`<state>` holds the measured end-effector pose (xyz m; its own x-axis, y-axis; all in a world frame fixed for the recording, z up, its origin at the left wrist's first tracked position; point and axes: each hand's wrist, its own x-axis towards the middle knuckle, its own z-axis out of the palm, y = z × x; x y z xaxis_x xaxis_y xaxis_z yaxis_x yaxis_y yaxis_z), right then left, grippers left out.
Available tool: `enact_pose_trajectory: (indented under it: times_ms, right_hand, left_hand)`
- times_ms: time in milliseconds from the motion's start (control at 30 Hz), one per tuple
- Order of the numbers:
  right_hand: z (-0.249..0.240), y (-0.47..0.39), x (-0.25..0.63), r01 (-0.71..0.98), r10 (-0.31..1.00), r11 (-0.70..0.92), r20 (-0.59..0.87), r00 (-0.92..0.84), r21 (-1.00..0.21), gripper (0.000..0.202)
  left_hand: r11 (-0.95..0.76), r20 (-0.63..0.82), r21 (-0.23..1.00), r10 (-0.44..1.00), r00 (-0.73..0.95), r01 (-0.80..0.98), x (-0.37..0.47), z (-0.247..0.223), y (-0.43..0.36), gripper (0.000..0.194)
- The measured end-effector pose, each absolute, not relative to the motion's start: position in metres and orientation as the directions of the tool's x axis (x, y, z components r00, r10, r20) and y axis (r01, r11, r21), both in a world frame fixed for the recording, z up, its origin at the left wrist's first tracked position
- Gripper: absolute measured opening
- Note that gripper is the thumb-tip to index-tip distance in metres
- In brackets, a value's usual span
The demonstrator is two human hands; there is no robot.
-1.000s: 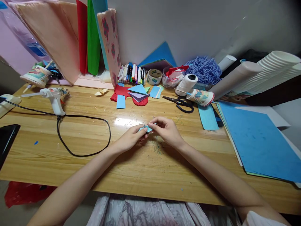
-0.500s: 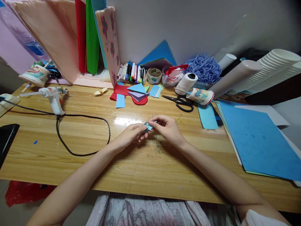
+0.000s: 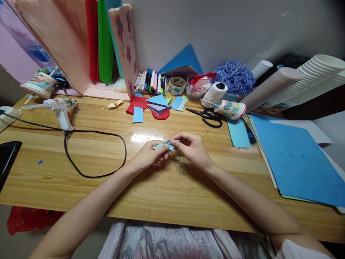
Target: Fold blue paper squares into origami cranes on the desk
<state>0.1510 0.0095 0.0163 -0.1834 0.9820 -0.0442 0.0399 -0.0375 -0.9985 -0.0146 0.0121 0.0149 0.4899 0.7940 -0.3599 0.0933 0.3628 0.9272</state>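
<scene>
A small folded piece of light blue paper [image 3: 159,146] is held between both hands above the middle of the wooden table [image 3: 151,194]. My left hand [image 3: 151,153] pinches it from the left, its thumb on top, with a flat pointed part sticking out over the fingers. From the right, my right hand [image 3: 190,147] grips the paper's other end between thumb and forefinger. The fingertips hide much of the paper, so its exact shape cannot be made out.
A white glue gun [image 3: 60,113] and its looped black cable lie left. Along the back are paper pieces [image 3: 138,115], markers [image 3: 151,82], tape [image 3: 177,85], black scissors [image 3: 207,116] and a thread cone [image 3: 215,94]. Blue sheets [image 3: 299,158] lie right.
A flat, pointed light blue part of the paper now shows above my left fingers, where it was not visible before. Both hands have stayed nearly in place.
</scene>
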Motion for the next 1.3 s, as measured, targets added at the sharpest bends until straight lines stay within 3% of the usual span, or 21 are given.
enact_pose_trajectory:
  times_ms: [200, 333, 467, 567, 633, 700, 767, 900, 1033, 1300]
  right_hand:
    - [0.017, 0.013, 0.155, 0.106, 0.992, -0.014, -0.027, -0.126, -0.994, 0.023]
    - [0.016, 0.015, 0.157, 0.191, 0.995, 0.020, 0.002, -0.096, -0.981, 0.024]
    - [0.010, 0.019, 0.156, 0.091, 0.983, -0.094, -0.107, -0.148, -0.991, 0.027]
    - [0.003, 0.023, 0.156, 0.007, 0.959, -0.182, -0.178, -0.222, -0.983, 0.029]
    - [0.001, 0.023, 0.157, 0.043, 0.953, -0.174, -0.179, -0.246, -0.984, 0.028]
    - [0.003, 0.022, 0.159, 0.167, 0.967, -0.047, -0.087, -0.238, -0.985, 0.024]
    - [0.008, 0.021, 0.162, 0.332, 0.962, 0.187, 0.104, -0.252, -0.924, 0.019]
    - [0.015, 0.019, 0.167, 0.538, 0.838, 0.546, 0.404, -0.367, -0.642, 0.014]
    - [0.013, 0.020, 0.168, 0.567, 0.757, 0.650, 0.500, -0.421, -0.505, 0.012]
    - [0.009, 0.014, 0.165, 0.596, 0.718, 0.685, 0.530, -0.451, -0.420, 0.010]
  left_hand:
    - [0.462, -0.377, 0.886, 0.753, 0.540, -0.025, -0.015, 0.011, 0.013, 0.037]
    - [0.375, -0.350, 0.926, 0.807, 0.477, 0.046, -0.016, 0.008, 0.011, 0.038]
    - [0.275, -0.286, 0.957, 0.825, 0.487, 0.096, -0.016, 0.010, 0.010, 0.041]
    - [0.285, -0.292, 0.954, 0.825, 0.484, 0.089, -0.015, 0.009, 0.013, 0.042]
    - [0.312, -0.320, 0.945, 0.824, 0.467, 0.097, -0.015, 0.008, 0.014, 0.043]
    - [0.331, -0.346, 0.937, 0.834, 0.431, 0.111, -0.015, 0.007, 0.014, 0.043]
    - [0.331, -0.357, 0.934, 0.855, 0.377, 0.135, -0.015, 0.007, 0.013, 0.041]
    - [0.295, -0.343, 0.936, 0.891, 0.297, 0.193, -0.016, 0.010, 0.010, 0.040]
    - [0.257, -0.306, 0.943, 0.920, 0.244, 0.213, -0.016, 0.011, 0.008, 0.042]
    - [0.230, -0.267, 0.956, 0.938, 0.220, 0.183, -0.012, 0.012, 0.005, 0.044]
